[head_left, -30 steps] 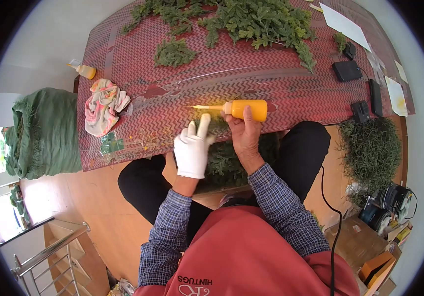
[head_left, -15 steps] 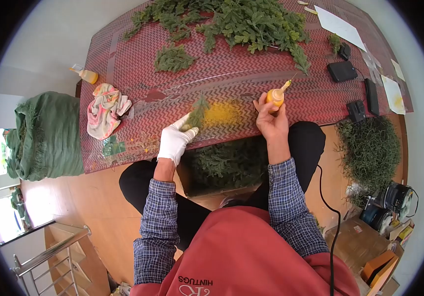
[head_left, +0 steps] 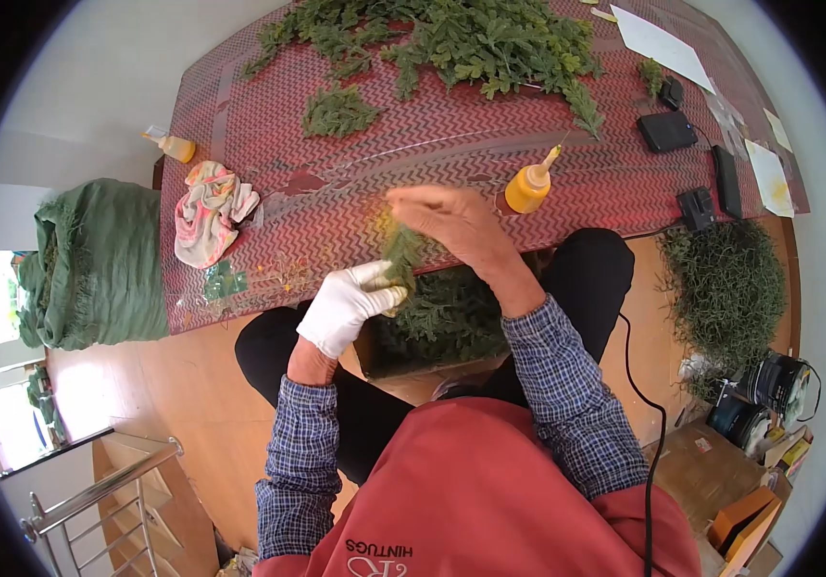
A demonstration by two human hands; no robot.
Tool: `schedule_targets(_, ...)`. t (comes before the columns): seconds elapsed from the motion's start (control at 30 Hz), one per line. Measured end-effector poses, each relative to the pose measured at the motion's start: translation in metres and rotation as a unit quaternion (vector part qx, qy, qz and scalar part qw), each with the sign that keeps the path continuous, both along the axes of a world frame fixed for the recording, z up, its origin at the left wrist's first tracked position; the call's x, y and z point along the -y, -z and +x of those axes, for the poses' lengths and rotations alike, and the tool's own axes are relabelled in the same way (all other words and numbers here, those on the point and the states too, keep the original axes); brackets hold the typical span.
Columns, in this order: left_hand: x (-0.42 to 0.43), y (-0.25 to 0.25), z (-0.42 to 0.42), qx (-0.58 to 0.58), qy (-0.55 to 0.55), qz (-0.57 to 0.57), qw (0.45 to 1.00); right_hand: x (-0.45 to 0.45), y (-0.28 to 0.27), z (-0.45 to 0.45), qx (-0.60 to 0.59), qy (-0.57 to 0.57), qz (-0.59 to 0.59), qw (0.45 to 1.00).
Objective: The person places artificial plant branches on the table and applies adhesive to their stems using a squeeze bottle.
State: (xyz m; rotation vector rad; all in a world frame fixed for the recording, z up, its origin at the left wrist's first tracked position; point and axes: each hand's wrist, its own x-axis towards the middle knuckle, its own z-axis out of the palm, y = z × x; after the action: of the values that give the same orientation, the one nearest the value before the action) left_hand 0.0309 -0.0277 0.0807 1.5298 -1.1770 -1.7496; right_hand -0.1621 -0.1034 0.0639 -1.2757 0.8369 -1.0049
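Observation:
My left hand (head_left: 344, 308), in a white glove, is closed on the lower end of a green sprig (head_left: 402, 248). Over the tip of that sprig reaches my bare right hand (head_left: 456, 229), its fingers pointing left; whether they pinch the tip is hidden. A yellow bottle (head_left: 527, 189) with a thin nozzle stands upright on the red patterned table (head_left: 317, 207), right of my right hand. Yellow colour marks the table behind the sprig.
A pile of green foliage (head_left: 490, 48) and a small sprig (head_left: 338, 112) lie toward the back. At left are a stained cloth (head_left: 209, 213) and a second bottle (head_left: 175, 146). Black devices (head_left: 668, 132) sit at right. Beneath the table edge is a box of foliage (head_left: 447, 322).
The yellow bottle, earlier in my right hand, now stands on the table. My right hand has moved left to the sprig, which my left hand picked up and now holds nearer the table edge.

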Motion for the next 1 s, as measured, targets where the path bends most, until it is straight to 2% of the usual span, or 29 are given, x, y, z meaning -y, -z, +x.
schedule_targets(0.07,-0.002,0.0,0.002,-0.029,0.023,0.01,0.999,0.003,0.005,0.004,0.009,-0.057,0.011,0.998)
schedule_targets(0.13,-0.005,0.015,0.011,-0.076,0.008,0.032,0.997,0.002,0.005,-0.001,0.013,-0.027,0.081,0.996)
schedule_targets(0.23,-0.011,0.028,0.021,-0.208,-0.084,0.019,0.974,-0.001,0.01,-0.001,0.038,0.036,0.125,0.991)
schedule_targets(0.33,-0.018,0.027,0.02,-0.27,-0.177,0.003,0.946,-0.006,0.015,0.002,0.078,0.08,0.142,0.984)
schedule_targets(0.37,-0.02,0.028,0.021,-0.283,-0.175,-0.008,0.943,-0.007,0.015,0.003,0.094,0.091,0.148,0.98)
schedule_targets(0.47,-0.026,0.018,0.016,-0.268,-0.202,-0.058,0.94,-0.008,0.015,0.004,0.105,0.1,0.147,0.979)
schedule_targets(0.57,-0.028,0.022,0.018,-0.131,-0.206,-0.079,0.967,-0.008,0.014,0.005,0.101,0.107,0.151,0.978)
schedule_targets(0.87,-0.02,0.028,0.015,-0.084,-0.249,-0.071,0.962,-0.009,0.015,0.002,0.082,0.117,0.153,0.978)
schedule_targets(0.97,-0.008,0.025,0.017,0.041,-0.257,-0.071,0.963,-0.005,0.027,-0.002,0.055,0.108,0.158,0.98)
schedule_targets(1.0,-0.001,0.03,0.018,0.05,-0.265,-0.081,0.959,-0.002,0.035,-0.001,0.026,0.108,0.146,0.983)
